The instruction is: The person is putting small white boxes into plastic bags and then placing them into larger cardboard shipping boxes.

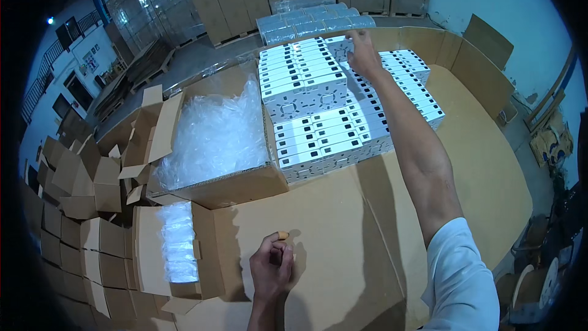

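Note:
My right hand [364, 51] reaches far forward and its fingers rest on a small white box [340, 45] at the back of a large stack of white boxes [324, 104]. The boxes lie in neat rows, piled higher on the left side. My left hand [272, 265] is curled into a loose fist on the brown cardboard surface [331, 233] near me, with an orange cover on one fingertip. It holds nothing that I can see.
An open carton [220, 187] full of clear plastic bags [214, 135] stands left of the stack. A smaller carton [147, 251] with bagged items sits nearer. Folded small cardboard boxes [79, 190] pile up at far left. Cardboard walls [471, 61] edge the surface; wrapped pallets stand behind.

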Available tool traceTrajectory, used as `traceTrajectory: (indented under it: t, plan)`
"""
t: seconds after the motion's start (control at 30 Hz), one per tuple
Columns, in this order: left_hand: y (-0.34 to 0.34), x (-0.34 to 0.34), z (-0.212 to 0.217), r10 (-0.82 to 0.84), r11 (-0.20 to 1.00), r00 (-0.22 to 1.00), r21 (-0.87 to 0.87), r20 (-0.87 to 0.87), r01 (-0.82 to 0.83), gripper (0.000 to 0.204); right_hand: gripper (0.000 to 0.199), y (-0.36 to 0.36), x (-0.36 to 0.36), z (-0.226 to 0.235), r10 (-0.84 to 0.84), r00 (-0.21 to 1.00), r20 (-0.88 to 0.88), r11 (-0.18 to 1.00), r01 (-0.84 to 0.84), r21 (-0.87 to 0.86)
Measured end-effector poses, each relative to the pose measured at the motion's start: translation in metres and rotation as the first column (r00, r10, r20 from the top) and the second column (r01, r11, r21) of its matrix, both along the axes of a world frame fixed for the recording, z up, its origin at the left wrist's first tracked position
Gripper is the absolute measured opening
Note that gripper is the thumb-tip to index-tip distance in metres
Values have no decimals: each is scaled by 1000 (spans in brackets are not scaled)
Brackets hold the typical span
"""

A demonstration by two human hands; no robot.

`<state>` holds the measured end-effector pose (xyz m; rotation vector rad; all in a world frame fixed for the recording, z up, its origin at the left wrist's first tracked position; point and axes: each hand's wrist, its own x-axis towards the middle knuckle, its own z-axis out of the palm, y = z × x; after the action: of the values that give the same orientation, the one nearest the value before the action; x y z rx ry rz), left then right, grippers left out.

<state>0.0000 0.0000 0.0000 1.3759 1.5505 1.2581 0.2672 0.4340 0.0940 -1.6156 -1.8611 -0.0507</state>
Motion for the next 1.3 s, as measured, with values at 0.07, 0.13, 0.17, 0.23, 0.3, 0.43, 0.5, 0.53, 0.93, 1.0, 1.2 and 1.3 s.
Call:
traceTrajectory:
  t: [0.07, 0.13, 0.17, 0.23, 0.3, 0.43, 0.5, 0.53, 0.93, 1.0, 1.2, 1.3]
  plan:
    - [4, 2, -2, 10, 1000, 1000, 6, 29, -10, 23, 42, -1, 2, 1, 101, 994, -44, 980, -92, 175]
    - [3, 3, 0, 21, 1000, 999, -17, 26, -20, 22, 42, -1, 1, 0, 81, 996, -28, 991, -78, 107]
    - [1, 3, 1, 29, 999, 999, -36, 19, -28, 22, 41, -3, 0, 0, 61, 998, -14, 997, -60, 45]
    - [-6, -2, -3, 24, 999, 1000, -46, 16, -23, 21, 40, -6, 5, -11, 98, 995, 13, 987, -99, 124]
    - [-14, -6, -5, 17, 998, 1000, -56, 14, -17, 21, 39, -18, 11, -11, 133, 990, 45, 969, -140, 202]
    - [-32, -14, 6, 16, 1000, 994, -7, -106, -17, 21, 29, -81, 12, 12, 105, 994, 12, 930, -102, 352]
    - [-47, -18, 11, 0, 1000, 989, -4, -148, -1, 21, 31, -124, 14, 20, 171, 969, -178, 933, -101, 346]
    - [-54, -22, 7, -2, 1000, 991, -1, -136, 2, 22, 32, -143, 17, 19, 204, 959, -196, 905, -108, 411]
    - [-118, -85, -31, -81, 997, 991, 20, 104, 79, 34, 30, -492, -125, -51, 364, 622, -694, 848, -529, -29]
    - [-130, -100, -33, -118, 993, 968, 45, 223, 111, 36, 29, -522, -160, -61, 332, 544, -770, 816, -576, -55]
    - [-144, -119, -16, -121, 990, 869, -1, 480, 138, 41, 29, -545, -205, -78, 343, 547, -764, 748, -651, -130]
    - [-137, -130, -22, -127, 989, 838, 5, 531, 146, 40, 28, -537, -206, -98, 413, 450, -792, 732, -681, -6]
